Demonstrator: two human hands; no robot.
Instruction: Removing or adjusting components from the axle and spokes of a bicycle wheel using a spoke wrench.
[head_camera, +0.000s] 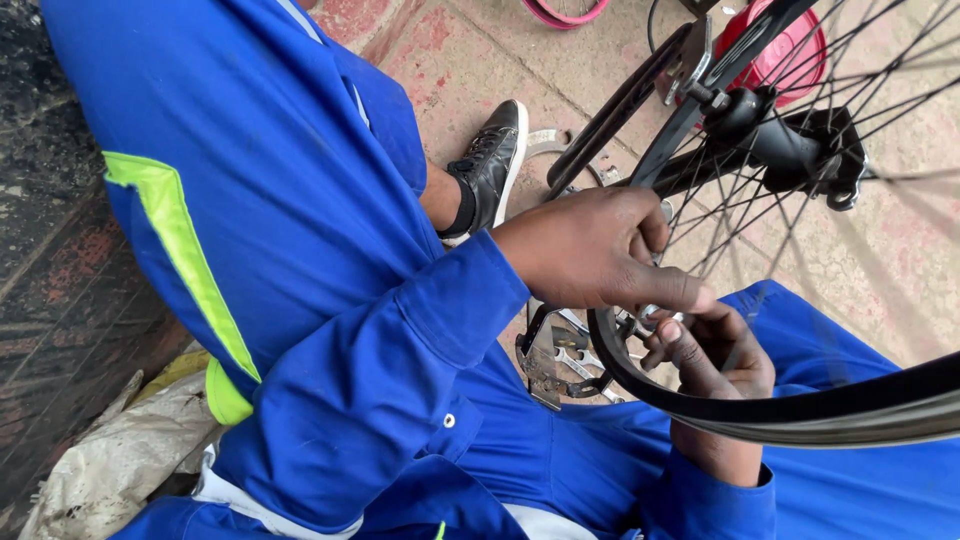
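Two bare hands work at the rim (800, 410) of a bicycle wheel, which serves as the reference point. Well to the left of the rim lies a crumpled pale sack (110, 460) on the ground, and a blue work sleeve (380, 370) with a yellow-green stripe reaches towards the rim. Above and left of the rim, a black shoe (492, 165) rests on the paving. The left hand (595, 250) sits just over the rim's left end, fingers curled together and thumb pressed down at the rim's edge. The right hand (715, 360) is just behind the rim, fingers bent; whether it clamps anything cannot be told. Above the rim, the spokes meet the black hub (775, 135), with a red bowl (785, 50) beyond.
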